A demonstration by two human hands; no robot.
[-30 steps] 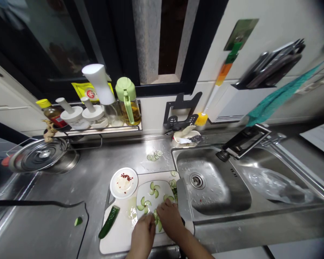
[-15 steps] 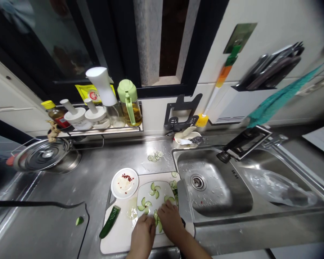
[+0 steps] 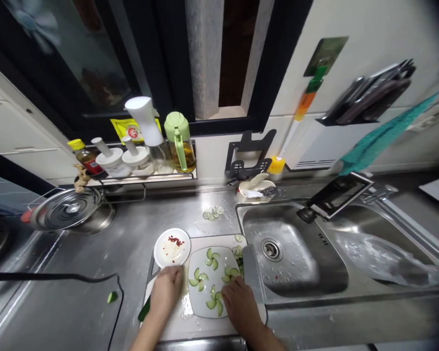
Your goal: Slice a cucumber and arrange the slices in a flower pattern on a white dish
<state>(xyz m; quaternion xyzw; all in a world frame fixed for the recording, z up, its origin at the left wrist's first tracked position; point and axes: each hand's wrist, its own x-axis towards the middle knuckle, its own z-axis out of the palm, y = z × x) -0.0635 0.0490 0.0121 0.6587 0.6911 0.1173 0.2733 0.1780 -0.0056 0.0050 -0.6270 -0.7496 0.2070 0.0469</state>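
Observation:
A white square plate (image 3: 205, 312) lies on a pale cutting board (image 3: 179, 330), bearing several pinwheels of cucumber slices (image 3: 211, 258). My left hand (image 3: 165, 291) is closed, its fingers bunched just below the small white plate (image 3: 158, 247) with red bits (image 3: 175, 241) on it. What its fingertips hold, if anything, is hidden. At the square plate's right edge, my right hand (image 3: 240, 301) has its fingers curled together close by the right and front pinwheels. I cannot make out anything in them. Part of a cucumber (image 3: 145, 310) shows behind my left wrist.
To the right of the board is a steel sink (image 3: 296, 268); a knife's wide blade (image 3: 253, 273) lies along the board's right side. Cucumber rounds (image 3: 212, 213) rest on the counter behind. A cucumber end (image 3: 111, 297) sits left, near a black cable (image 3: 121, 302).
My left hand has moved left and up from the front pinwheel to beside the small plate, now covering most of the cucumber. My right hand has shifted slightly right, uncovering the front pinwheel.

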